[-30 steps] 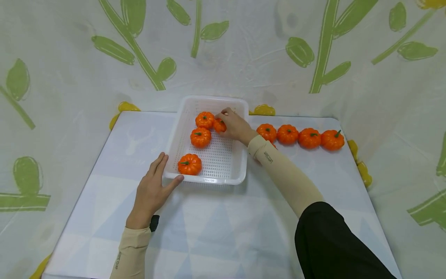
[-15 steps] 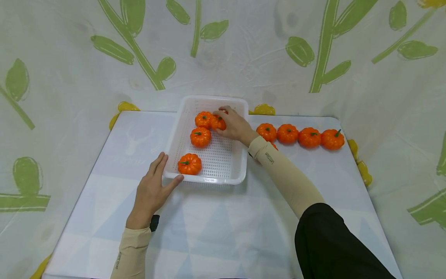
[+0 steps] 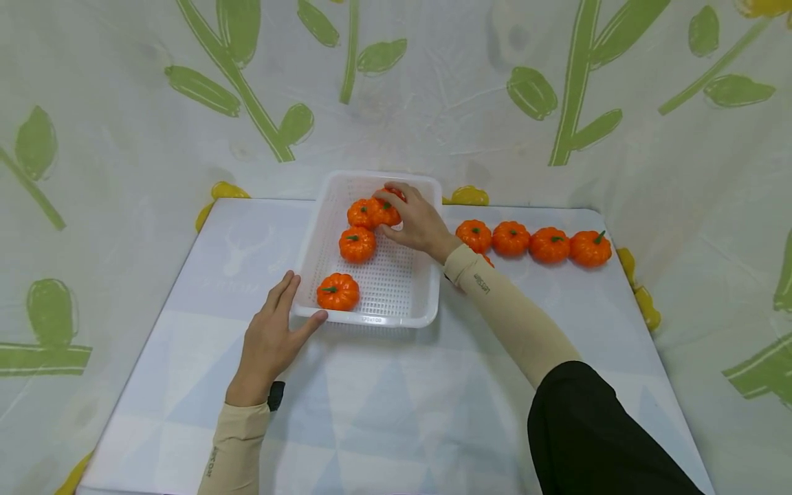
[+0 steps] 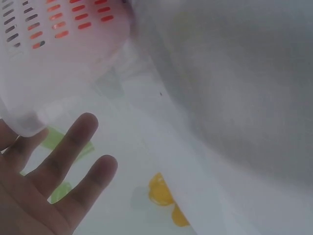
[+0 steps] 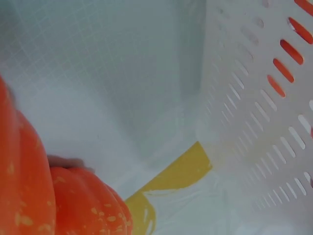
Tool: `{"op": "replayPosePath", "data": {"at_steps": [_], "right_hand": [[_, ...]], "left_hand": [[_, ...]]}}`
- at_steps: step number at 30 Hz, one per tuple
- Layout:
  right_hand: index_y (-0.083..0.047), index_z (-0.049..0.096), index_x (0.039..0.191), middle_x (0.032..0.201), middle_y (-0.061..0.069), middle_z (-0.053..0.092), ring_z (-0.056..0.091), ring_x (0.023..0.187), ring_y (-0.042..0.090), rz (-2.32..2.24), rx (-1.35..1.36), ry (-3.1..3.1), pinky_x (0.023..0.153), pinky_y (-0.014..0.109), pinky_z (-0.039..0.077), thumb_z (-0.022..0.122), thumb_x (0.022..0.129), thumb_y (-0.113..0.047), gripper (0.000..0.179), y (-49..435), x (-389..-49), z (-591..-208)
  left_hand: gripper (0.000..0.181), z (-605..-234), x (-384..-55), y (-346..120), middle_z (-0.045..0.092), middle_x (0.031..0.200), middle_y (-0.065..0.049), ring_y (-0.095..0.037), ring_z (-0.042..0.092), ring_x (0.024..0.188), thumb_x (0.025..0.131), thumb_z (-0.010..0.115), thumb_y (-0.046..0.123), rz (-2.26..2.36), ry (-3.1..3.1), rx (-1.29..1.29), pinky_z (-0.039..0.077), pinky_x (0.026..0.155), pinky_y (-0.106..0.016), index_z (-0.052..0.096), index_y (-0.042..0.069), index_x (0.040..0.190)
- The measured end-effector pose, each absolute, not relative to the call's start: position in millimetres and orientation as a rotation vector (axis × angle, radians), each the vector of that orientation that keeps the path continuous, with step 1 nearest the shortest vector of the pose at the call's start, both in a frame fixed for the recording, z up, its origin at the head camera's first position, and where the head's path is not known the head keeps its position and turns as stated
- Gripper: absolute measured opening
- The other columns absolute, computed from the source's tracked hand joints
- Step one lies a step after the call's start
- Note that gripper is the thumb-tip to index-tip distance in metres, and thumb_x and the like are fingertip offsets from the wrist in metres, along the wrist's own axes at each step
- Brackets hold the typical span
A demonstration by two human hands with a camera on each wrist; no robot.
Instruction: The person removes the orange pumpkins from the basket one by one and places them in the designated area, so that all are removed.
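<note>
My right hand point(image 3: 419, 220) is inside the white plastic basket point(image 3: 396, 320), its thumb and fingers curled round a small orange pumpkin point(image 3: 385, 212). More orange shows between its fingers, at the back of the basket. Two pumpkins point(image 5: 90, 203) fill the lower left of the right wrist view. Left of the held one sits another pumpkin point(image 3: 361, 214), with one point(image 3: 357, 245) in front of that and one point(image 3: 337, 292) in the near left corner. My left hand point(image 3: 270, 338) lies at that corner, thumb on the rim, fingers straight along the outside.
To the right of the basket, several pumpkins point(image 3: 550, 245) stand in a row on the table point(image 3: 396, 405), and part of another shows behind the right sleeve point(image 3: 507, 309). A curtain point(image 3: 433, 82) printed with green leaves hangs right behind the table.
The right hand and the pumpkin in it have shifted slightly to the left and back, closer beside the rear left pumpkin. More orange shows between the fingers. The left hand stays in place.
</note>
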State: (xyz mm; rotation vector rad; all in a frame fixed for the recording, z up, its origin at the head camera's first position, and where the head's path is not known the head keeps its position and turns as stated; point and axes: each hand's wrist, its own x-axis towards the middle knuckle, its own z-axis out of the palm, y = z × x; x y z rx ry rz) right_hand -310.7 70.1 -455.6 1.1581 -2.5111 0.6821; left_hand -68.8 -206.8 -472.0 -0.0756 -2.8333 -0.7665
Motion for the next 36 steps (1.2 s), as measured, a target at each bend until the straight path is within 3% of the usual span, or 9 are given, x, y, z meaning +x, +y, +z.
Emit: {"op": "replayPosePath", "data": {"at_steps": [13, 25, 36], "right_hand": [[-0.014, 0.053, 0.145, 0.151, 0.017, 0.043, 0.044, 0.136, 0.032, 0.681, 1.219, -2.440, 0.111, 0.040, 0.043, 0.079, 0.088, -0.027, 0.064, 84, -302, -453], [-0.010, 0.053, 0.143, 0.151, 0.018, 0.042, 0.040, 0.140, 0.032, 0.503, 1.320, -2.403, 0.115, 0.038, 0.037, 0.078, 0.089, -0.024, 0.061, 105, -290, -447], [-0.007, 0.055, 0.141, 0.149, 0.020, 0.043, 0.041, 0.140, 0.034, 0.546, 1.334, -2.330, 0.112, 0.043, 0.041, 0.079, 0.088, -0.022, 0.059, 127, -279, -447]], "left_hand": [[0.092, -475, -70, -205, 0.033, 0.163, -0.010, -0.042, 0.050, 0.133, 0.090, 0.068, 0.060, -0.734, -2.807, -0.095, 0.048, 0.093, -0.064, 0.033, 0.011, 0.160], [0.092, -475, -69, -206, 0.032, 0.163, -0.011, -0.042, 0.047, 0.135, 0.091, 0.068, 0.060, -0.734, -2.817, -0.084, 0.048, 0.094, -0.064, 0.032, 0.011, 0.160], [0.094, -476, -71, -207, 0.031, 0.164, -0.010, -0.042, 0.046, 0.136, 0.090, 0.067, 0.062, -0.730, -2.826, -0.079, 0.047, 0.095, -0.064, 0.030, 0.012, 0.161]]}}
